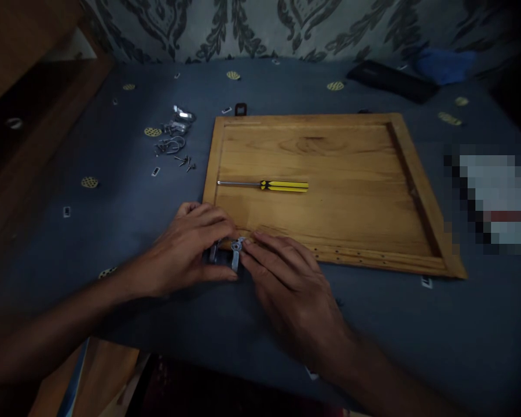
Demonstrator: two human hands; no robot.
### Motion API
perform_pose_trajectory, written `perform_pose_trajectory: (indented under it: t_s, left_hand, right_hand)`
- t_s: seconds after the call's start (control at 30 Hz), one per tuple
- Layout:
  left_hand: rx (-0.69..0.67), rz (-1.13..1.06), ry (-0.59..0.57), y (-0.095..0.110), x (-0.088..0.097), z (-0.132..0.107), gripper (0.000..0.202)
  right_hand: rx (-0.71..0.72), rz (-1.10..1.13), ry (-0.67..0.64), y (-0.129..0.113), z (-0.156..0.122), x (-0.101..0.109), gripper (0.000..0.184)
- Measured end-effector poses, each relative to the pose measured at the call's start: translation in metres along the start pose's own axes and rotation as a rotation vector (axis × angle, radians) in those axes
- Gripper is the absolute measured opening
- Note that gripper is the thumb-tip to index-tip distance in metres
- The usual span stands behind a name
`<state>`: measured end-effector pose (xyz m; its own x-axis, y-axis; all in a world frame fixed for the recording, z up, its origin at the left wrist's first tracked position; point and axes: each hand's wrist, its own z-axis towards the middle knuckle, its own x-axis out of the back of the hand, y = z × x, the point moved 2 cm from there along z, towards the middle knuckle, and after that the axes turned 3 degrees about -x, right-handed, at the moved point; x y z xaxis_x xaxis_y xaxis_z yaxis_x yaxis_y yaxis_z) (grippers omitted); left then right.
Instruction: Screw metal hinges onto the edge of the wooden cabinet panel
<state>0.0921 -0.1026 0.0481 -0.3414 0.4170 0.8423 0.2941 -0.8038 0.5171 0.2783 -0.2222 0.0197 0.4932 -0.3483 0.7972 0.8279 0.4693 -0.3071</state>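
A wooden framed panel (pixel 312 159) lies flat on the blue patterned cloth. At its near-left corner, a small shiny metal fitting (pixel 235 258) sits against the frame's edge; its exact kind is hard to make out. My left hand (pixel 184 249) curls round the fitting from the left, thumb below and fingers above. From the right, the fingertips of my right hand (pixel 289 284) press together against the same fitting. A screwdriver (pixel 282 186) with a yellow and black handle rests on the panel, its tip toward the left.
Loose metal fittings (pixel 178 127) and several screws (pixel 186 162) lie left of the panel. A dark case (pixel 391 81) and a blue cloth (pixel 445 65) are at the back right. Wooden furniture (pixel 30 52) stands at the left. A blurred-out object (pixel 499 197) lies at the right.
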Motion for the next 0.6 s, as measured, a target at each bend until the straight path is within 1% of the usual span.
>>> perform_pose_trajectory:
  t_s: [0.07, 0.23, 0.43, 0.5, 0.6]
  left_hand:
    - [-0.009, -0.001, 0.012, -0.0001, -0.0013, -0.0006, 0.038]
    - [-0.031, -0.009, 0.044, -0.0013, -0.0024, -0.0019, 0.037]
    - [-0.002, 0.017, -0.006, 0.0000, -0.0008, -0.0008, 0.035]
    - [0.004, 0.014, -0.014, 0.0012, 0.0007, -0.0009, 0.039]
    - [0.021, -0.010, -0.035, 0.0022, 0.0039, -0.0021, 0.053]
  right_hand:
    - [-0.006, -0.008, 0.008, 0.0001, -0.0004, 0.0004, 0.030]
    - [0.006, -0.016, -0.029, 0.0007, -0.0007, -0.0006, 0.031]
    - [-0.021, -0.050, -0.014, -0.0019, 0.0002, -0.0025, 0.029]
    - [-0.025, -0.055, -0.011, -0.0030, 0.0004, -0.0027, 0.029]
    - [-0.016, -0.066, -0.006, -0.0035, 0.0010, -0.0023, 0.030]
